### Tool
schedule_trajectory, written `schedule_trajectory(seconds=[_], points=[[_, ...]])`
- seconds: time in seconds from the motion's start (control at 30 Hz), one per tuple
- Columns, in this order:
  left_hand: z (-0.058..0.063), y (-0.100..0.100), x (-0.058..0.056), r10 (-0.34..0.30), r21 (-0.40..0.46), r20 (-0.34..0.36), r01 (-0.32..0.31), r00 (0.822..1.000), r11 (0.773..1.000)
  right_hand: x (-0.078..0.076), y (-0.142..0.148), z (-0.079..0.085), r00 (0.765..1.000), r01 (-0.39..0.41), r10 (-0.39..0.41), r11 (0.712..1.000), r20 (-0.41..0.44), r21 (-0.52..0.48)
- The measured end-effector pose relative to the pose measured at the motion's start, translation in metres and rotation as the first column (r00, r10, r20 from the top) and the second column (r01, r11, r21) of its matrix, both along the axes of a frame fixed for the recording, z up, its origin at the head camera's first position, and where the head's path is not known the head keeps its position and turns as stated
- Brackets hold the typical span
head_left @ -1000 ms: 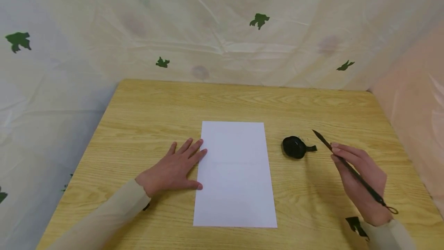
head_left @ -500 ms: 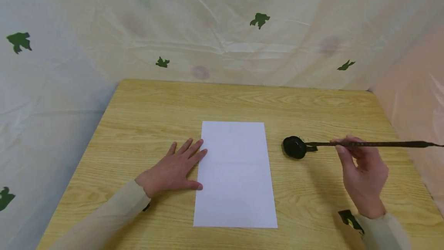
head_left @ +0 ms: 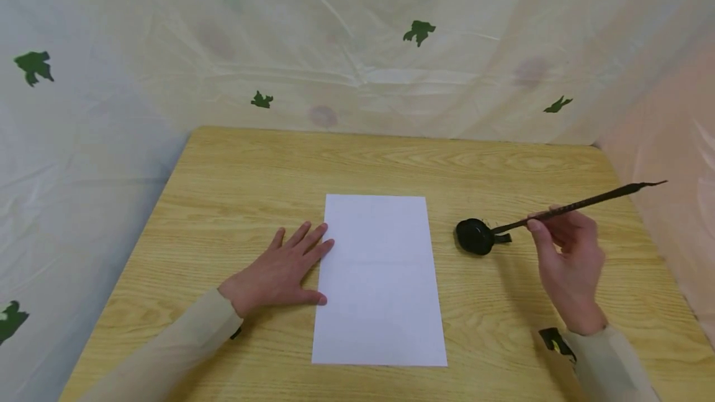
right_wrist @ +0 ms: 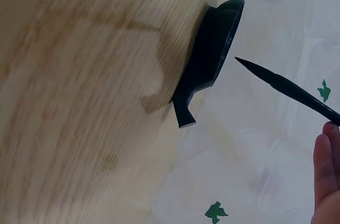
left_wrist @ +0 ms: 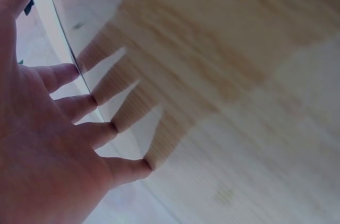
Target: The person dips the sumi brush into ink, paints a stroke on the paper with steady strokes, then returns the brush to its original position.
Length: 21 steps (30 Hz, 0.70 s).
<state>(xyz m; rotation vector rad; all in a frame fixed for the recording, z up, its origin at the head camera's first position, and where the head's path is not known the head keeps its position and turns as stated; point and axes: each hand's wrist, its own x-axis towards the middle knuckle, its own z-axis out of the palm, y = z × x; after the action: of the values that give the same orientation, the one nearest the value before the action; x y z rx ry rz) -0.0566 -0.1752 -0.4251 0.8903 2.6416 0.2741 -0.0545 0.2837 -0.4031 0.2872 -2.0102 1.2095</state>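
Note:
A sheet of white paper (head_left: 380,284) lies on the wooden table. My left hand (head_left: 275,275) rests with spread, straight fingers at its left side, fingertips and thumb tip at the edge. In the left wrist view that hand (left_wrist: 53,134) touches the surface with its fingertips. To the right of the paper sits a small black ink dish (head_left: 473,237) with a short handle. My right hand (head_left: 570,265) pinches a dark writing brush (head_left: 594,200) between thumb and fingers. From the right wrist, the pointed brush (right_wrist: 289,88) appears just off the rim of the dish (right_wrist: 210,49).
Dark specks (head_left: 488,224) mark the wood beside the dish. Pale curtain-like sheeting (head_left: 357,61) with green leaf-like shapes hangs behind and at both sides of the table (head_left: 251,166).
The right hand has swung the brush from its slanted pose so that its tip points left at the dish, then shifted slightly left with its tail end higher. The left hand stays put.

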Motion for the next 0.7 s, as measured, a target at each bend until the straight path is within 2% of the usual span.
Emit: schedule_trajectory(seconds=[0.3,0.47,0.7], points=[[0.0011,-0.0002,-0.0001,-0.009,0.01,-0.035,0.009,0.999,1.0,-0.006,-0.0007,-0.0046,0.999,-0.002,-0.006,0.991,0.054,0.136],[0.0012,0.0002,0.0,-0.001,0.02,-0.019,0.001,1.0,1.0,-0.0074,-0.0013,-0.0074,0.998,-0.013,0.003,0.987,0.063,0.161],[0.0001,0.0004,-0.0001,0.002,0.014,-0.002,-0.002,1.0,1.0,-0.0082,-0.0035,-0.0097,0.996,0.014,-0.028,0.984,0.08,0.18]])
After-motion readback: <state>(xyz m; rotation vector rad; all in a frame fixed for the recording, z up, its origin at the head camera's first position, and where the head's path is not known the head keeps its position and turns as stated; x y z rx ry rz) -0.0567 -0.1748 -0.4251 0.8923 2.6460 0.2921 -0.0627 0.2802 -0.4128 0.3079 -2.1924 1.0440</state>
